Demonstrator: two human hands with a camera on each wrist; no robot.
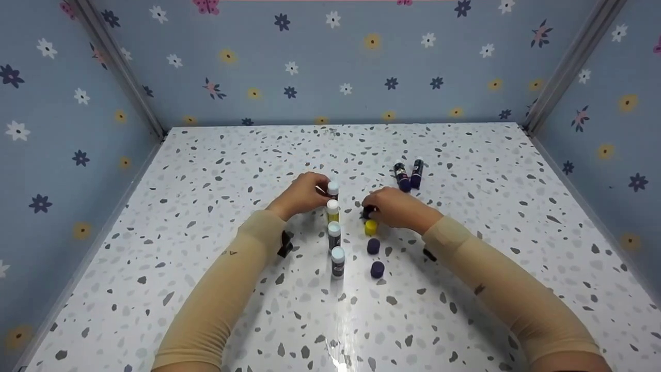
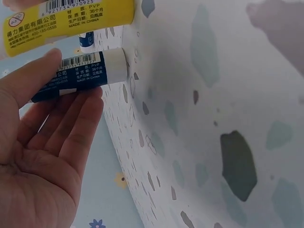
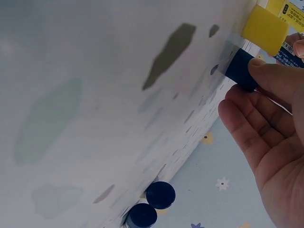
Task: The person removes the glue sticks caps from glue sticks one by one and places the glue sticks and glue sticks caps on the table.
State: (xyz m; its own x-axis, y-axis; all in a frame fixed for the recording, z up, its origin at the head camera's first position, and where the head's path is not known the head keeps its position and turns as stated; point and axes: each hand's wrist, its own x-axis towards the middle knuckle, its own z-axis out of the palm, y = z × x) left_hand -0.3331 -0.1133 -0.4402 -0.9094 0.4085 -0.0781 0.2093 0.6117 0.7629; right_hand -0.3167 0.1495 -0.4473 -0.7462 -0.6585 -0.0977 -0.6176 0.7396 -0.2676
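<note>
My left hand (image 1: 304,194) grips a dark blue glue stick (image 2: 78,73) between thumb and fingers; it stands upright, farthest in a row of several uncapped glue sticks. Just in front of it stands the yellow glue stick (image 1: 333,213), then two dark ones, the nearest dark glue stick (image 1: 337,263) closest to me. To the right, my right hand (image 1: 400,207) pinches a blue cap (image 3: 240,69) down at the table surface. Beside that cap sits the yellow cap (image 1: 371,228), followed by a dark cap (image 1: 373,246) and another dark cap (image 1: 377,269) nearer me.
Two capped glue sticks, one at left (image 1: 402,176) and one at right (image 1: 417,173), lie on the speckled table (image 1: 248,320) beyond my right hand. Flower-patterned panels (image 1: 341,62) stand along the back and both sides.
</note>
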